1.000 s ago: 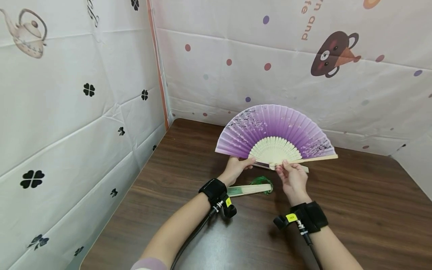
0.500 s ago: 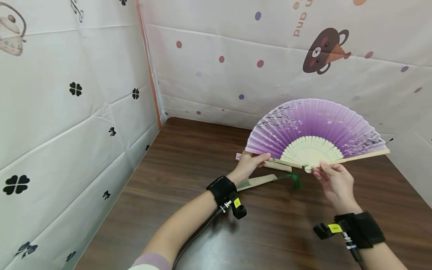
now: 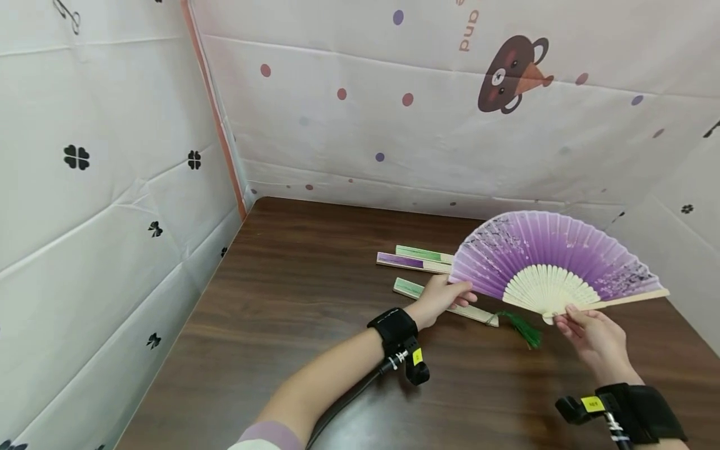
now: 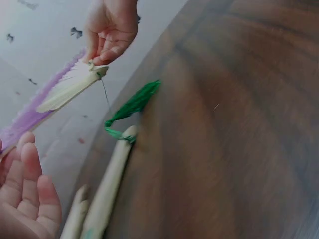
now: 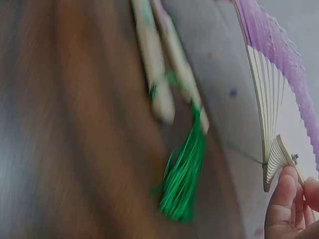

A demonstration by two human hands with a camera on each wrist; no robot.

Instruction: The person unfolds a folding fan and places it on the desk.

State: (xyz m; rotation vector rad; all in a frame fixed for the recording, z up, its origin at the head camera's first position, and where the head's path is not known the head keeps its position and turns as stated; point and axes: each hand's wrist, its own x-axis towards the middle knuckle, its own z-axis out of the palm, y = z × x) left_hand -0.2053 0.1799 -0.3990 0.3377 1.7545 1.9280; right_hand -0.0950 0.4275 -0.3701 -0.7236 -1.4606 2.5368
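A purple folding fan point(image 3: 548, 253) with a blossom print is spread wide above the table in the head view. My left hand point(image 3: 439, 297) holds the fan's left edge between thumb and fingers. With thumb and fingertips, my right hand point(image 3: 599, 340) pinches the pale end stick close to the pivot. Beneath the left hand lies a folded green fan point(image 3: 407, 287), partly covered by that hand. A green tassel point(image 3: 523, 328) is at its right end. In the left wrist view, a thin string runs from the purple fan's pivot toward the tassel point(image 4: 134, 102).
Behind the left hand, a folded purple fan point(image 3: 402, 259) and another folded green fan point(image 3: 422, 253) lie side by side on the dark wooden table point(image 3: 315, 281). White printed sheets point(image 3: 337, 137) stand along the table's back and sides.
Both hands have carried the spread fan to the right across the table, while the head view turned right. The folded fans on the table show more fully now.
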